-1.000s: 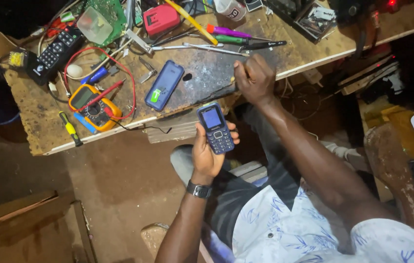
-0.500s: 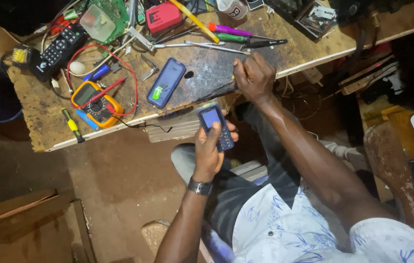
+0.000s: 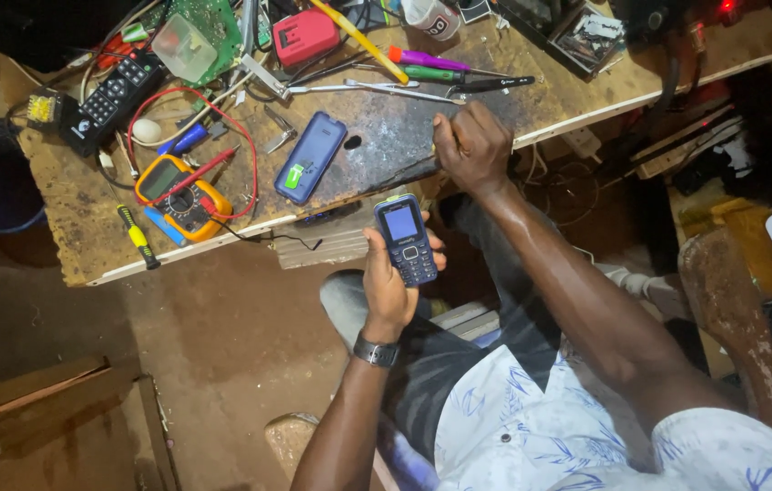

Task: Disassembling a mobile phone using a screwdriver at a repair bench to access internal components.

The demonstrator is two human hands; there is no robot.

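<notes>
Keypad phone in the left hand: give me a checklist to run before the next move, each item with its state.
1. Left hand grips phone firmly: ok, fingers wrapped round it.
2. Phone screen lit: ok, pale glow.
3. Phone above the lap, off the bench: ok.
4. Right hand free: cannot tell, it rests closed at the bench edge.
5. Blue back cover within reach on the bench: ok.
6. Multimeter leads tidy: not ok, red lead loops across the bench.

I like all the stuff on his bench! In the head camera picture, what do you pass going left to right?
Black remote → yellow multimeter → blue phone cover → lit keypad phone in left hand → right hand on bench edge.
</notes>
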